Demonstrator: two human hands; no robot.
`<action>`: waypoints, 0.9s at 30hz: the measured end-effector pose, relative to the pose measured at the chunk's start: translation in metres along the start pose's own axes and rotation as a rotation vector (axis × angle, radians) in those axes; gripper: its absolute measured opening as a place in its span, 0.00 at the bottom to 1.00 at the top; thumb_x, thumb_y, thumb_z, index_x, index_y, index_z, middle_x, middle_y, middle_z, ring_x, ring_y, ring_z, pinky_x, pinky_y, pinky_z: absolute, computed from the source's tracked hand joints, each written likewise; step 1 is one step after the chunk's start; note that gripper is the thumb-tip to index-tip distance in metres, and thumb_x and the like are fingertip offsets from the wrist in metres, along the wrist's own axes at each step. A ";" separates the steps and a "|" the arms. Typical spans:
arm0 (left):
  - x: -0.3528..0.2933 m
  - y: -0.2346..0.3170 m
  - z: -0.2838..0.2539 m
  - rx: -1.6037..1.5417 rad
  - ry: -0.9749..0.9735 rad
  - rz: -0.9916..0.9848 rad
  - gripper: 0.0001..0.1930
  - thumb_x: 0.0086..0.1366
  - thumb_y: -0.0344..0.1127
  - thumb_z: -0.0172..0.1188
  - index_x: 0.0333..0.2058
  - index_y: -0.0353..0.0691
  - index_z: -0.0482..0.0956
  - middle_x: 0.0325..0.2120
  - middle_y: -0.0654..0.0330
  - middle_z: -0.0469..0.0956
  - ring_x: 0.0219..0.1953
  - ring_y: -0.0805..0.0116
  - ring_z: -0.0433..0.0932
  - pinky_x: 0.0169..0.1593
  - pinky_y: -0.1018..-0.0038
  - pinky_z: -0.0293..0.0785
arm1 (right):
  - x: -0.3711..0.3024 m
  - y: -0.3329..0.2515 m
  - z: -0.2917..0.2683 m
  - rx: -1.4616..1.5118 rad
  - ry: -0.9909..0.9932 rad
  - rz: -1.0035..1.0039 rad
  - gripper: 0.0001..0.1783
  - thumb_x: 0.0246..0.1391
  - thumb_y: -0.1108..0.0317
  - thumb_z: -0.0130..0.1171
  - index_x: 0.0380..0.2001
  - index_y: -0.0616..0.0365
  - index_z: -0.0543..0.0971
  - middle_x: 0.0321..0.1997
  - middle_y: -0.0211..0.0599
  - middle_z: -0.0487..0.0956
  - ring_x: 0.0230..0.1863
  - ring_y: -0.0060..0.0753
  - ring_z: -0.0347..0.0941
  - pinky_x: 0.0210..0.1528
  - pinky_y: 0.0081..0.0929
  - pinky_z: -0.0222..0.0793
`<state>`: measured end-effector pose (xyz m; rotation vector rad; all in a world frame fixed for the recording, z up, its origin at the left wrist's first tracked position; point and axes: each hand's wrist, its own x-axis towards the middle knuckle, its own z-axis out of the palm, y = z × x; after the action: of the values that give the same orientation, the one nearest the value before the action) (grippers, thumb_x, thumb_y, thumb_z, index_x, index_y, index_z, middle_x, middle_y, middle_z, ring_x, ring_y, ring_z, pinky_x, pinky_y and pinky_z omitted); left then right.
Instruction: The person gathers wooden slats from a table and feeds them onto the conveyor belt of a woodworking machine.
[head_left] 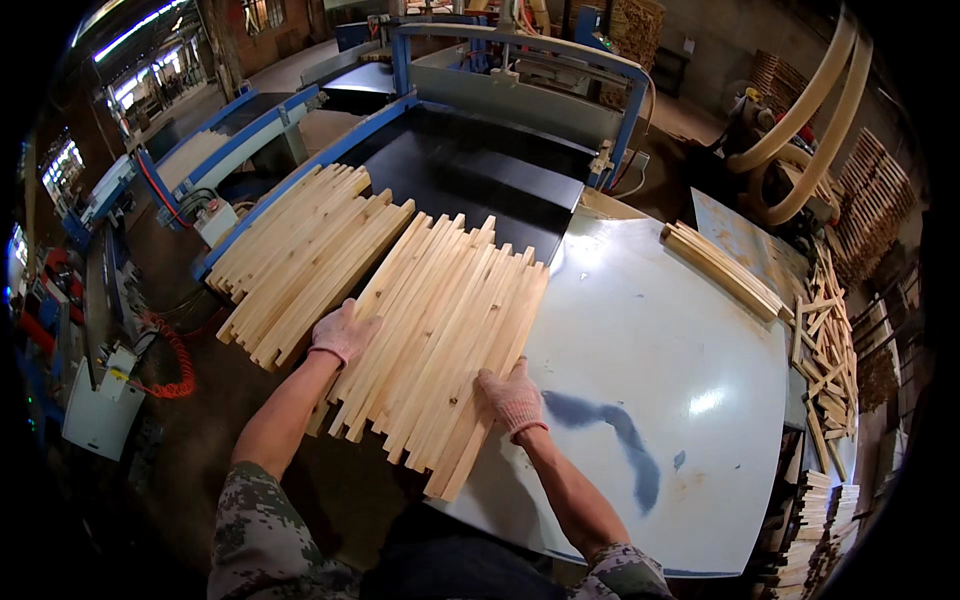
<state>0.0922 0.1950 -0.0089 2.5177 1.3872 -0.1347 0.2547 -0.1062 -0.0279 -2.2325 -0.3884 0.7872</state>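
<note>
Side by side, a batch of pale wooden strips (440, 330) lies between my two gloved hands, its ends uneven. My left hand (345, 333) presses on its left edge, in the gap beside a second batch of strips (310, 260). Along the right edge sits my right hand (513, 397), fingers curled against the outermost strip. Both hands grip the batch from its sides. The far ends of the strips rest on a black conveyor belt (465, 160); the near right corner overlaps a pale metal table (690, 380).
A small bundle of strips (725, 270) lies at the table's far right. Loose wood pieces (828, 350) are heaped beyond its right edge. A blue machine frame (520, 35) spans the belt. At left hangs a coiled red hose (170, 365) near another conveyor (215, 150).
</note>
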 end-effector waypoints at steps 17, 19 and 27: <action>0.059 -0.031 0.001 0.162 0.092 0.289 0.49 0.76 0.66 0.45 0.79 0.30 0.50 0.81 0.41 0.47 0.83 0.46 0.43 0.84 0.52 0.34 | 0.004 -0.042 0.050 -0.362 0.087 0.037 0.43 0.68 0.38 0.54 0.61 0.74 0.69 0.52 0.71 0.84 0.56 0.69 0.83 0.60 0.54 0.78; 0.058 -0.039 0.006 0.149 0.119 0.264 0.49 0.76 0.67 0.44 0.79 0.30 0.49 0.81 0.41 0.47 0.84 0.46 0.43 0.84 0.52 0.33 | -0.019 -0.060 0.047 -0.313 0.154 0.039 0.40 0.68 0.39 0.53 0.60 0.71 0.70 0.50 0.68 0.85 0.55 0.69 0.83 0.59 0.56 0.78; 0.060 -0.038 0.003 0.170 0.030 0.303 0.51 0.74 0.68 0.47 0.79 0.29 0.49 0.82 0.41 0.45 0.84 0.48 0.41 0.84 0.53 0.32 | -0.005 -0.044 0.063 -0.281 0.311 -0.024 0.28 0.74 0.48 0.50 0.55 0.67 0.73 0.45 0.67 0.86 0.51 0.68 0.84 0.55 0.57 0.79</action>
<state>0.0931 0.2624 -0.0313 2.8457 1.0251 -0.1620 0.2089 -0.0445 -0.0290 -2.5560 -0.3906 0.3782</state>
